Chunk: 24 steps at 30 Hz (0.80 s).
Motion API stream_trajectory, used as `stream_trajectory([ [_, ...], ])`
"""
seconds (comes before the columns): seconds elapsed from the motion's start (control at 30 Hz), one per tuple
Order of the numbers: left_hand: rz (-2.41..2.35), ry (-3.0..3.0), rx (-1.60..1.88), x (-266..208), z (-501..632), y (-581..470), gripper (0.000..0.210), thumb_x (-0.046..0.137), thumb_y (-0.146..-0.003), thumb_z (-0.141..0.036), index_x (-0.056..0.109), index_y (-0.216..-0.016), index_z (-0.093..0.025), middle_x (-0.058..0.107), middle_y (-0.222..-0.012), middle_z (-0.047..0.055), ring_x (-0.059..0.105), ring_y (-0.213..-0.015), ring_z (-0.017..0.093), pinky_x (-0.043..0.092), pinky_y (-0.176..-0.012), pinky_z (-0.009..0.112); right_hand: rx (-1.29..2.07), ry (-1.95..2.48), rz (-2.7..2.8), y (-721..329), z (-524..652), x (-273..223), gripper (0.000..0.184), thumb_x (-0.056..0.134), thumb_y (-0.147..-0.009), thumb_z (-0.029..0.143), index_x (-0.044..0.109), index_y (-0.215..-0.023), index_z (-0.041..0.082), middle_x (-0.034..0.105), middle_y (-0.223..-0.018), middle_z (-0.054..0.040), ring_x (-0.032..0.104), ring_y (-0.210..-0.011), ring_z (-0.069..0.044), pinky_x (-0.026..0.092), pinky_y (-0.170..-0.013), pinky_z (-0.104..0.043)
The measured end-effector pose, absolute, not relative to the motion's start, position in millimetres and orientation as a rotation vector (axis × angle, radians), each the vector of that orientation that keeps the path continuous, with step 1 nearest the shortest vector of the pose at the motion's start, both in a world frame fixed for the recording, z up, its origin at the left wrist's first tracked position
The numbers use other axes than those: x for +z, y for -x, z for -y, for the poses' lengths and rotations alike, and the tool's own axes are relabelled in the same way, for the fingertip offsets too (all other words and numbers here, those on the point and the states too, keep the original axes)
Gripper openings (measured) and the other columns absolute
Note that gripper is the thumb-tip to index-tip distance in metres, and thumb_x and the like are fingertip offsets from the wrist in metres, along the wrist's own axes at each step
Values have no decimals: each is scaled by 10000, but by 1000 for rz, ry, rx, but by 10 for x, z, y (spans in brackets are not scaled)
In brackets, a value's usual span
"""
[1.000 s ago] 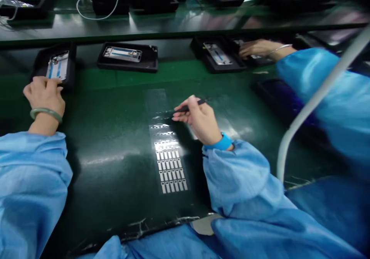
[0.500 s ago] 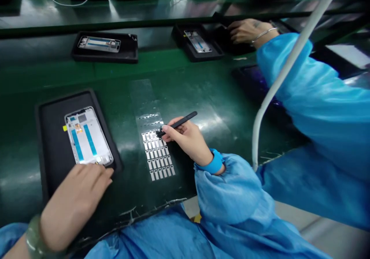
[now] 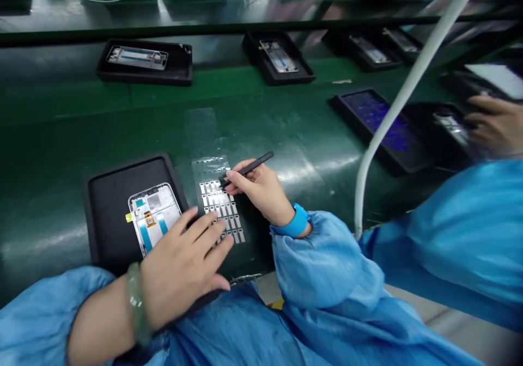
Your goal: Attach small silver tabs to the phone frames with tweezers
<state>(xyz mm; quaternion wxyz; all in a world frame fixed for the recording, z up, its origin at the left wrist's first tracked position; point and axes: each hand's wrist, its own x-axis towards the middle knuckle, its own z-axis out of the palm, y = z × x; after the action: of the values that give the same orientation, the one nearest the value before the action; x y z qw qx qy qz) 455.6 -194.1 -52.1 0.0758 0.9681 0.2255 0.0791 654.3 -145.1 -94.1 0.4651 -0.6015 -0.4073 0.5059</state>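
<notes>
The silver phone frame [image 3: 169,205] near you is thin and flat with round corners, blue strips [image 3: 162,223], a little orange-brown patch [image 3: 150,219] and a yellow tab [image 3: 129,218] on one side. It lies in the black tray [image 3: 110,219], which has a raised rim, on the shiny green table [image 3: 278,132]. Your left hand [image 3: 183,257] has its fingers spread wide over the frame and the clear sheet [image 3: 203,164] — I can't tell if they touch. Your right hand [image 3: 263,191] pinches slim black tweezers [image 3: 250,167] — their tip is at the sheet's rows of small, shiny silver stickers [image 3: 230,209].
</notes>
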Motion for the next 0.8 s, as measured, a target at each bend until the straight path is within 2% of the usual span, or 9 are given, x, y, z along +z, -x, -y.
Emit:
stream_trajectory([
  [0.1, -658, -2907, 181, -679, 1764, -4630, 551, 397, -855, -581, 512, -1214, -179, 515, -1324, 82, 405, -1263, 284, 228, -1073, 548, 1328, 1420, 918, -6566, 1429, -903, 276, 731, -671, 319, 547, -780, 144, 654, -649, 4, 648, -530, -92, 547, -503, -179],
  [0.23, -679, -2869, 155, -784, 1725, -4650, 474, 390, -889, -519, 522, -1192, -179, 538, -1294, 71, 443, -1228, 265, 233, -1075, 535, 1511, 1270, 829, -6598, 1400, -788, 232, 731, -684, 279, 557, -751, 141, 681, -666, -6, 618, -486, -57, 526, -476, -141],
  [0.37, -668, -2761, 290, -730, 1709, -4598, 390, 447, -895, -421, 517, -1170, -154, 545, -1268, 94, 473, -1192, 251, 269, -1069, 500, 1588, 1124, 832, -6502, 1370, -617, 206, 721, -707, 264, 548, -719, 152, 689, -664, 4, 593, -454, -40, 502, -440, -118],
  [0.43, -778, -2569, 450, -660, 1679, -4542, 318, 443, -907, -351, 513, -1145, -151, 582, -1176, 96, 524, -1106, 215, 375, -995, 429, 1601, 1072, 846, -6392, 1358, -548, 201, 713, -717, 265, 545, -715, 155, 689, -669, 8, 597, -461, -43, 509, -447, -125],
  [0.53, -1064, -2126, 681, -536, 1641, -4422, 196, 463, -895, -319, 527, -1020, -182, 608, -938, 43, 573, -853, 144, 472, -767, 295, 1645, 987, 856, -6190, 1339, -497, 198, 707, -723, 261, 538, -731, 159, 686, -672, 16, 607, -473, -50, 517, -453, -135],
  [0.63, -1196, -1767, 759, -452, 1639, -4279, 138, 502, -870, -336, 525, -887, -200, 562, -761, -15, 526, -660, 94, 443, -619, 223, 1705, 909, 887, -6000, 1318, -487, 200, 702, -729, 265, 533, -761, 163, 683, -680, 22, 624, -491, -61, 527, -460, -145],
  [0.8, -1294, -1539, 625, -417, 1663, -4055, 245, 501, -853, -405, 527, -749, -185, 454, -594, -49, 397, -515, 68, 339, -469, 195, 1741, 888, 1040, -5806, 1302, -450, 231, 737, -690, 248, 539, -765, 157, 653, -634, 35, 653, -542, -90, 562, -510, -184],
])
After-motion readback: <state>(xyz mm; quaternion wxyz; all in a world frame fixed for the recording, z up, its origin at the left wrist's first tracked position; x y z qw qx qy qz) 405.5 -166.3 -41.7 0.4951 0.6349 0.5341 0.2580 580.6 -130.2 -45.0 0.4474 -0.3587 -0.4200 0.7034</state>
